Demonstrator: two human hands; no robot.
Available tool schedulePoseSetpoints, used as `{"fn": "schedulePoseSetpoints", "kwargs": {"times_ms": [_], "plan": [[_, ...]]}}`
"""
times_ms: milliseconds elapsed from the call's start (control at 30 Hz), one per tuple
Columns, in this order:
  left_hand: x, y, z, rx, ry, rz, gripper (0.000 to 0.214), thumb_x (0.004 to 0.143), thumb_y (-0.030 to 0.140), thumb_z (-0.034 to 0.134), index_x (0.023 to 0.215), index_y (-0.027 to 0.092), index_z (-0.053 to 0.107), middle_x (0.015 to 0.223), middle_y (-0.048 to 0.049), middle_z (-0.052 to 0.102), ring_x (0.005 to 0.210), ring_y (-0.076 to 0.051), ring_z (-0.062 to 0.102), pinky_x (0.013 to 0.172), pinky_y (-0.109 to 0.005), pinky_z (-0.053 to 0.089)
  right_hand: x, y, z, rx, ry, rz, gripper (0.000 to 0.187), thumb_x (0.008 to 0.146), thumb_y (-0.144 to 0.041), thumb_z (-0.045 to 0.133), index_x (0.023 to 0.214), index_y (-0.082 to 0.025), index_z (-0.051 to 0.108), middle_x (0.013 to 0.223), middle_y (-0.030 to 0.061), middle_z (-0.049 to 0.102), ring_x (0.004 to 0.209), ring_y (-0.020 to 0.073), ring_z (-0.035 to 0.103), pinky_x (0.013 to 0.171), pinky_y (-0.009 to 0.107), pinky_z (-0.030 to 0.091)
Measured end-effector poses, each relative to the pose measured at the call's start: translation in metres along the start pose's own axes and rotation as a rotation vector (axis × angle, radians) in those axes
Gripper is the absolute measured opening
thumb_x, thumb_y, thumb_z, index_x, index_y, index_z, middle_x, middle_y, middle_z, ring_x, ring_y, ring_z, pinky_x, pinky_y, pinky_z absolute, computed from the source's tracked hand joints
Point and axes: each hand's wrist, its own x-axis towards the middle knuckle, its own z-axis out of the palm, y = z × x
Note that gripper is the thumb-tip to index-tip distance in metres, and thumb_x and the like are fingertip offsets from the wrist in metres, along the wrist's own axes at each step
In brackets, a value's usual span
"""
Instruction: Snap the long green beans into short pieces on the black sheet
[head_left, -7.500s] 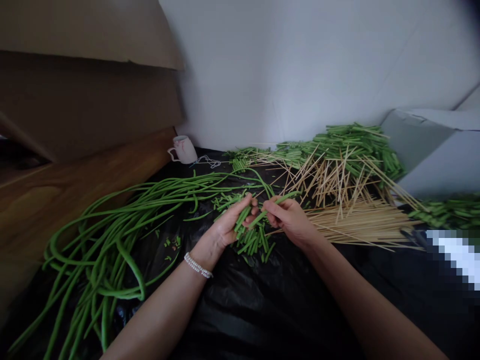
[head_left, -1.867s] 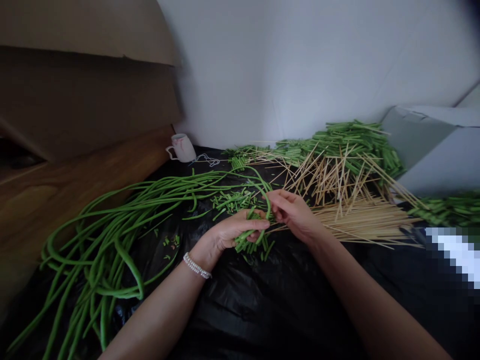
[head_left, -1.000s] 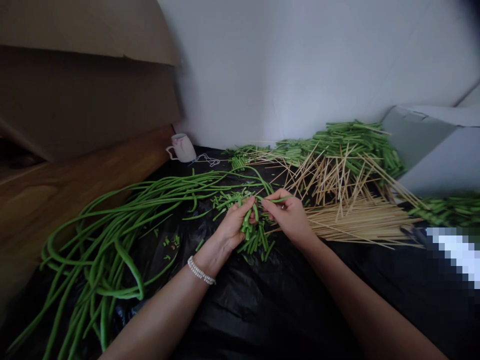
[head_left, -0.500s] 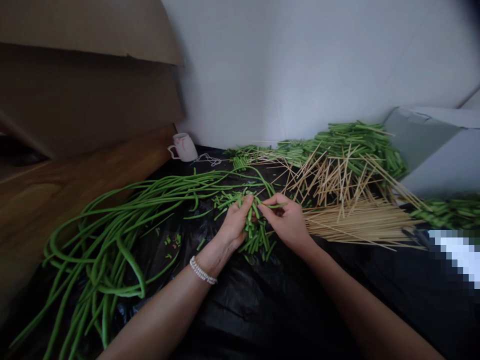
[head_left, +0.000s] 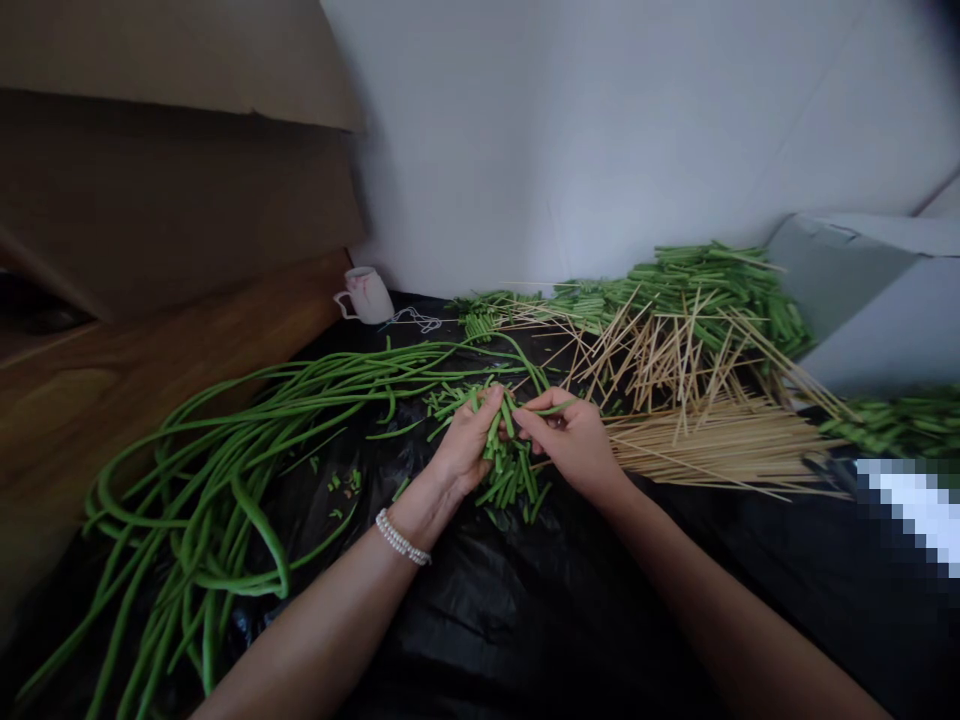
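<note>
My left hand (head_left: pixel 466 435), with a beaded bracelet (head_left: pixel 403 537) at the wrist, is closed around several short green bean pieces (head_left: pixel 496 432). Close to its right, my right hand (head_left: pixel 571 440) pinches a thin length of green bean (head_left: pixel 553 408) between thumb and fingers. Below both hands lies a small heap of cut bean pieces (head_left: pixel 517 485). Whole long green beans (head_left: pixel 225 480) spread in a tangle to the left, some curving up behind my hands. My fingers partly hide the held pieces.
Thin wooden skewers (head_left: pixel 720 445) lie right of my right hand. A larger pile of cut beans (head_left: pixel 720 285) rests behind them by a pale box (head_left: pixel 862 280). A white mug (head_left: pixel 367 295) and cord (head_left: pixel 424 320) stand near the wall. Black plastic sheeting (head_left: pixel 480 630) covers the surface.
The bean pieces in my left hand have shifted slightly, and my fingers have moved a little. My right hand keeps its pinch in almost the same place.
</note>
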Motion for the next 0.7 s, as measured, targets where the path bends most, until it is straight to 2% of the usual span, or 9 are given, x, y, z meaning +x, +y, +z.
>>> {"fn": "schedulePoseSetpoints", "kwargs": {"times_ms": [167, 267, 333, 400, 500, 567, 700], "plan": [[0.001, 0.001, 0.0, 0.057, 0.013, 0.038, 0.041, 0.064, 0.046, 0.082, 0.075, 0.013, 0.061, 0.052, 0.006, 0.051, 0.044, -0.004, 0.043, 0.043, -0.015, 0.034, 0.0, -0.002, -0.001, 0.034, -0.018, 0.014, 0.027, 0.066, -0.042, 0.077, 0.07, -0.021, 0.061, 0.057, -0.0015, 0.063, 0.043, 0.0099, 0.05, 0.041, 0.023, 0.038], [-0.001, 0.003, 0.0, 0.138, -0.022, 0.064, 0.038, 0.064, 0.041, 0.083, 0.082, 0.012, 0.066, 0.055, 0.0052, 0.052, 0.046, -0.004, 0.043, 0.045, -0.015, 0.034, 0.004, -0.002, -0.006, 0.092, 0.012, 0.012, 0.028, 0.069, -0.044, 0.075, 0.072, -0.02, 0.062, 0.057, -0.0019, 0.063, 0.043, 0.0085, 0.049, 0.041, 0.022, 0.037], [-0.005, 0.004, -0.001, 0.199, -0.113, -0.009, 0.039, 0.066, 0.038, 0.082, 0.092, 0.013, 0.069, 0.059, 0.0035, 0.056, 0.046, -0.004, 0.044, 0.045, -0.016, 0.034, 0.008, 0.0, -0.012, 0.171, 0.066, 0.013, 0.028, 0.072, -0.045, 0.073, 0.071, -0.02, 0.061, 0.056, -0.0027, 0.061, 0.042, 0.0068, 0.046, 0.041, 0.021, 0.034], [-0.009, 0.006, -0.001, 0.253, -0.248, -0.139, 0.04, 0.068, 0.036, 0.08, 0.099, 0.013, 0.069, 0.065, 0.0011, 0.06, 0.046, -0.004, 0.044, 0.044, -0.017, 0.033, 0.012, 0.001, -0.018, 0.269, 0.113, 0.041, 0.029, 0.073, -0.046, 0.073, 0.07, -0.019, 0.062, 0.054, -0.0042, 0.058, 0.041, 0.0053, 0.042, 0.039, 0.02, 0.03], [-0.013, 0.01, -0.001, 0.293, -0.434, -0.303, 0.035, 0.073, 0.032, 0.077, 0.101, 0.012, 0.071, 0.067, -0.0006, 0.06, 0.045, -0.003, 0.043, 0.044, -0.017, 0.033, 0.018, 0.0, -0.029, 0.425, 0.146, 0.117, 0.029, 0.069, -0.046, 0.076, 0.072, -0.02, 0.064, 0.051, -0.0064, 0.052, 0.041, 0.0049, 0.038, 0.038, 0.02, 0.026], [-0.014, 0.013, -0.001, 0.239, -0.464, -0.344, 0.028, 0.075, 0.029, 0.075, 0.096, 0.012, 0.071, 0.065, 0.0005, 0.057, 0.045, -0.003, 0.043, 0.043, -0.017, 0.032, 0.019, -0.002, -0.034, 0.488, 0.121, 0.146, 0.028, 0.065, -0.044, 0.079, 0.072, -0.02, 0.066, 0.053, -0.0065, 0.051, 0.044, 0.005, 0.04, 0.04, 0.019, 0.028], [-0.01, 0.016, -0.003, -0.022, -0.369, -0.381, 0.015, 0.079, 0.026, 0.071, 0.084, 0.013, 0.066, 0.063, 0.0028, 0.051, 0.044, -0.002, 0.039, 0.04, -0.015, 0.029, 0.016, -0.004, -0.034, 0.44, -0.037, 0.17, 0.022, 0.069, -0.042, 0.078, 0.074, -0.021, 0.071, 0.066, -0.0026, 0.06, 0.06, 0.0078, 0.05, 0.05, 0.019, 0.036]]}}
